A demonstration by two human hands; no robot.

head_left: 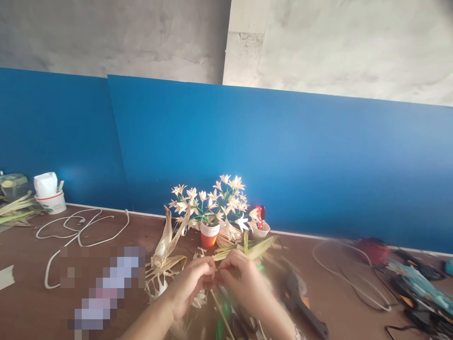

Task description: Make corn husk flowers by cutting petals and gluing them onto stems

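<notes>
Thin stick is pinched at its upper end between the closed fingertips of the left hand and right hand, which meet over it, its length slanting down and back toward the person, below both hands.

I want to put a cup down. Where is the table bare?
Bare table between the black tool and the right cable, and between the left cable and the husks. Crowded around the left hand, right hand and far-right tools.

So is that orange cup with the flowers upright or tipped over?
Upright. The orange cup stands on its base on the table, white rim up, flowers rising from it.
</notes>
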